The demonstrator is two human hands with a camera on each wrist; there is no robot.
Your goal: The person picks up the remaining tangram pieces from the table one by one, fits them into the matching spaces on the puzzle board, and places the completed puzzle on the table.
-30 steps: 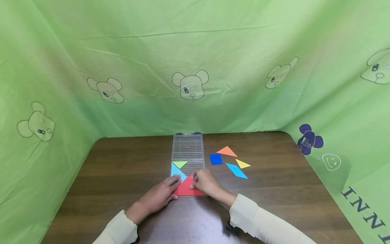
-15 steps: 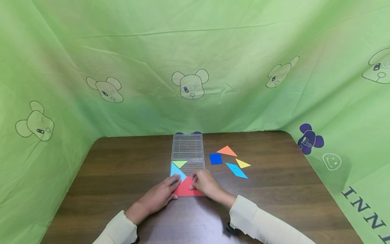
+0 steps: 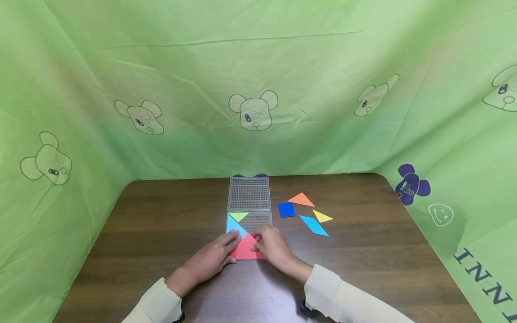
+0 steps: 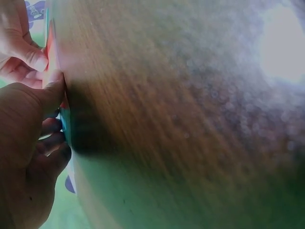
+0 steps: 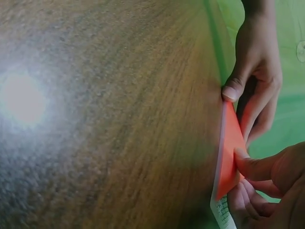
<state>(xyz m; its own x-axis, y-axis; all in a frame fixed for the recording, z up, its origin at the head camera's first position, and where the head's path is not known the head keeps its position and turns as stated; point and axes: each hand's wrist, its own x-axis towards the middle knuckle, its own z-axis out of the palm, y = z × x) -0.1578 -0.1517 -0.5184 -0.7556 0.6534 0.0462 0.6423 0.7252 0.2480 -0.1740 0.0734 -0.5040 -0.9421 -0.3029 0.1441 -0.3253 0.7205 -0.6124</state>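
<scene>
A clear, gridded plastic case (image 3: 259,220) lies unfolded on the table in the head view. Its near half holds a green triangle (image 3: 238,216), a light blue triangle (image 3: 234,225) and a large red tangram triangle (image 3: 245,249). My left hand (image 3: 212,258) rests at the near left corner, fingers lying on the light blue piece and thumb at the near edge. With curled fingers, my right hand (image 3: 274,246) holds the red triangle by its upper right edge. In the right wrist view the thumb presses on the red face (image 5: 229,157), index finger at its edge.
Right of the case lie a blue square (image 3: 286,210), an orange triangle (image 3: 301,199), a yellow triangle (image 3: 322,216) and a blue parallelogram (image 3: 314,225). The case's far half (image 3: 249,194) reaches the table's back edge. Green cloth (image 3: 194,148) hangs around the brown table (image 3: 161,215).
My right hand has turned slightly and shifted a little toward me at the red triangle, covering its right corner. The left hand stays in place, and the loose pieces have not moved.
</scene>
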